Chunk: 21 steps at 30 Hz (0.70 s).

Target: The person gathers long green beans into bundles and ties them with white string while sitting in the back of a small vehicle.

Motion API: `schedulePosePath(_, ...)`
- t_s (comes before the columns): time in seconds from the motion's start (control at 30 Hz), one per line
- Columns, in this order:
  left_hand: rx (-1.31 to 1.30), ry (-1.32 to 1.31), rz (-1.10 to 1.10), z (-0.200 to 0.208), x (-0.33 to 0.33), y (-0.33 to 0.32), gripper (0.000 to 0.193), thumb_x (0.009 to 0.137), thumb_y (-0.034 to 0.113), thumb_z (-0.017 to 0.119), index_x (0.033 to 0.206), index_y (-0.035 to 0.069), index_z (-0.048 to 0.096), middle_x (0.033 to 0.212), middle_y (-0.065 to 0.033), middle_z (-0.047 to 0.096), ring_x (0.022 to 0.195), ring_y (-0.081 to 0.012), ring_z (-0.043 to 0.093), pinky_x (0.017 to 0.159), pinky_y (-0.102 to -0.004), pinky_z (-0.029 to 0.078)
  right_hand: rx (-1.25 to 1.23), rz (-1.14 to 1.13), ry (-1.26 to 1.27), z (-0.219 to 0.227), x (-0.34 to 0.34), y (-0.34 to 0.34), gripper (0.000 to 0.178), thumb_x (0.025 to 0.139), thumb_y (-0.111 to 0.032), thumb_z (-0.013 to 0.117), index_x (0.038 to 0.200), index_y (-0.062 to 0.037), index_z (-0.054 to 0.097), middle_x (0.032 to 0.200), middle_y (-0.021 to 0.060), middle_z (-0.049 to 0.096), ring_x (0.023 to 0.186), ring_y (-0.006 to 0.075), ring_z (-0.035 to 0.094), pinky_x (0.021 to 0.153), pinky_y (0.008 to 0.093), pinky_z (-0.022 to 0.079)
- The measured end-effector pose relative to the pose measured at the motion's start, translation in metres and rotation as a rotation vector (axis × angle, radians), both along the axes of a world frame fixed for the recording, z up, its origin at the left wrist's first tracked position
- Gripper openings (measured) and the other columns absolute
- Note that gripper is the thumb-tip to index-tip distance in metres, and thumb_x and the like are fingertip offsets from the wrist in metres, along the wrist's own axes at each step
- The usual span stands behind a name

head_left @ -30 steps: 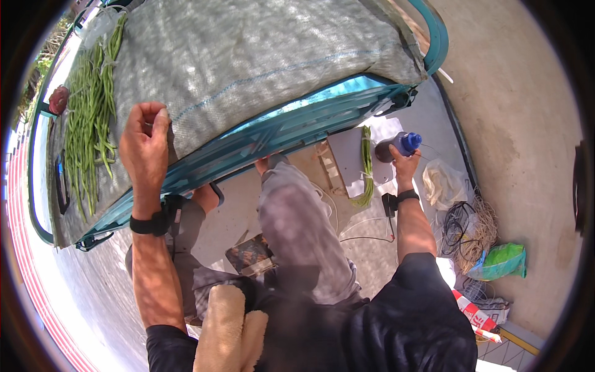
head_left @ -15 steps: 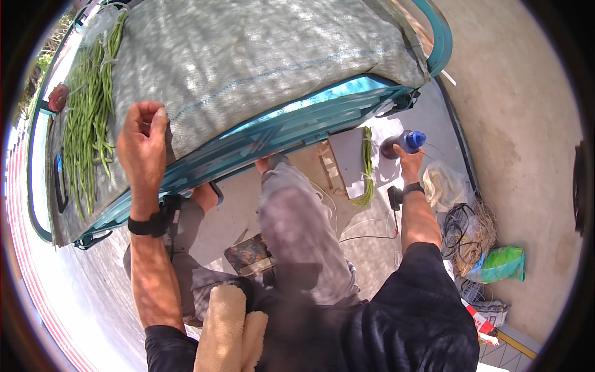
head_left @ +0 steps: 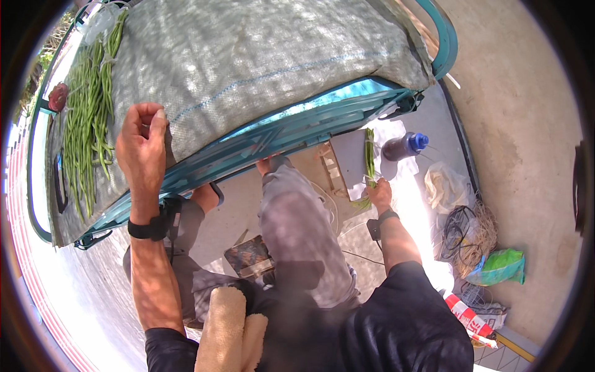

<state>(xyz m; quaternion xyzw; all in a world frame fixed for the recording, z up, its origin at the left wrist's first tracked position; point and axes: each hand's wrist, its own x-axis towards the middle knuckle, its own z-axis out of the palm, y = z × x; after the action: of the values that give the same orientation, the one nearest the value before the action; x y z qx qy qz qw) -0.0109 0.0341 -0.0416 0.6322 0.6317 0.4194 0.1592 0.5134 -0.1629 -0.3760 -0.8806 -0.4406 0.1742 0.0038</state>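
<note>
My left hand (head_left: 142, 152) is curled in a pinch over the near edge of the grey woven sheet (head_left: 248, 49). Whatever it holds, if anything, is too small or hidden to name. To its left, long bundles of green beans (head_left: 88, 118) lie on the sheet, tied near the top. My right hand (head_left: 380, 194) is closed on the lower part of a smaller bundle of long green beans (head_left: 370, 152), which lies on a pale board (head_left: 348, 158) below the teal rail. A dark bottle with a blue cap (head_left: 400, 148) stands just beyond that hand, untouched.
A teal metal frame (head_left: 279, 127) carries the sheet. To the right lie a pale plastic bag (head_left: 445, 186), coiled cable and twine (head_left: 474, 239), and a green bag (head_left: 501, 266). Between my feet sits a dark patterned box (head_left: 249, 255). A dark red round object (head_left: 57, 97) rests beside the beans.
My right hand has let go of the bottle, which now stands on its own, and moved left and nearer onto the small bean bundle. My left hand has stayed in place.
</note>
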Motion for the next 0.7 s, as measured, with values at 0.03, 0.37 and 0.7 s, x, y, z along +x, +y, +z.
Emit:
schedulePosePath(0.03, 0.014, -0.018, 0.007, 0.000, 0.001, 0.000, 0.010, 0.097, 0.012, 0.069, 0.103, 0.005, 0.069, 0.084, 0.0008, 0.067, 0.073, -0.0070, 0.059, 0.068, -0.0234, 0.049, 0.013, -0.028, 0.047, 0.001, 0.003, 0.001, 0.055, 0.077, -0.031, 0.078, 0.116, 0.0019, 0.060, 0.105, 0.0280, 0.072, 0.101, 0.0443, 0.069, 0.091, 0.0505, 0.055)
schedulePosePath(0.37, 0.026, -0.033, -0.003, -0.003, 0.002, 0.003, 0.010, 0.098, 0.013, 0.068, 0.104, 0.004, 0.068, 0.085, 0.0010, 0.067, 0.073, -0.0058, 0.057, 0.067, -0.0226, 0.047, -0.003, -0.045, 0.025, 0.031, 0.024, 0.025, 0.044, 0.085, -0.025, 0.076, 0.113, 0.0012, 0.055, 0.101, 0.0264, 0.071, 0.100, 0.0444, 0.069, 0.086, 0.0522, 0.055)
schedulePosePath(0.7, 0.163, 0.171, 0.078, 0.005, 0.013, 0.000, 0.012, 0.089, 0.014, 0.072, 0.099, 0.010, 0.066, 0.076, -0.0050, 0.070, 0.066, -0.0233, 0.067, 0.061, -0.0350, 0.051, 0.325, 0.038, -0.013, -0.012, 0.035, -0.009, 0.052, 0.074, -0.020, 0.086, 0.110, 0.0052, 0.057, 0.107, 0.0286, 0.063, 0.105, 0.0491, 0.061, 0.092, 0.0537, 0.050)
